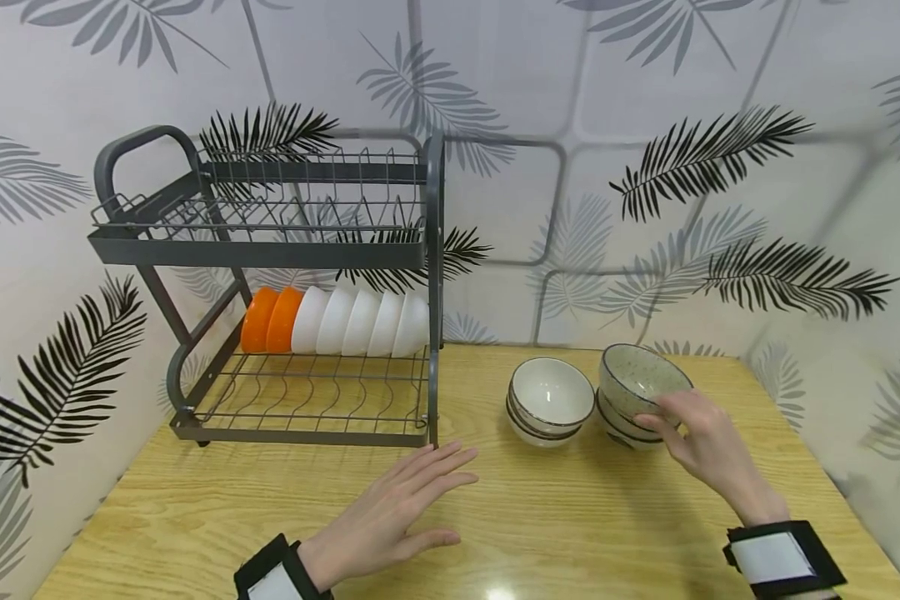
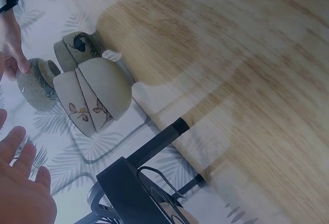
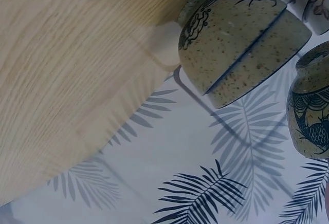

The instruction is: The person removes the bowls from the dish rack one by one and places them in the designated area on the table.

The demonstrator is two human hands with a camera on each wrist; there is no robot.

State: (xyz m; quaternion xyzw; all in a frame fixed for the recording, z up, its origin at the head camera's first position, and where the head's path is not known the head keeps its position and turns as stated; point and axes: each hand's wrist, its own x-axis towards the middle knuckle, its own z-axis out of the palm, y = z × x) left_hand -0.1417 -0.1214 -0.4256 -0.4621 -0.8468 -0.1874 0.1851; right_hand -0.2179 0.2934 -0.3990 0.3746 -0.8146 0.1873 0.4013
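In the head view my right hand (image 1: pixel 708 450) pinches the near rim of a speckled bowl (image 1: pixel 637 379), thumb and fingers on its edge. This bowl is raised and tilted over a stack of similar speckled bowls (image 1: pixel 621 427). The right wrist view shows a dark fish pattern on the held bowl (image 3: pixel 312 118), apart from the stacked bowls (image 3: pixel 241 44). Just left stands a stack of cream bowls (image 1: pixel 552 393) with dark rims, flowered on the outside in the left wrist view. My left hand (image 1: pixel 401 510) is over the table with straight, spread fingers and nothing in it.
A dark two-tier dish rack (image 1: pixel 262 250) stands on the left of the wooden table (image 1: pixel 510 500). Its lower tier holds two orange bowls (image 1: pixel 272 321) and several white bowls (image 1: pixel 360 323) on edge. Behind the table is a leaf-patterned backdrop (image 1: pixel 645 100).
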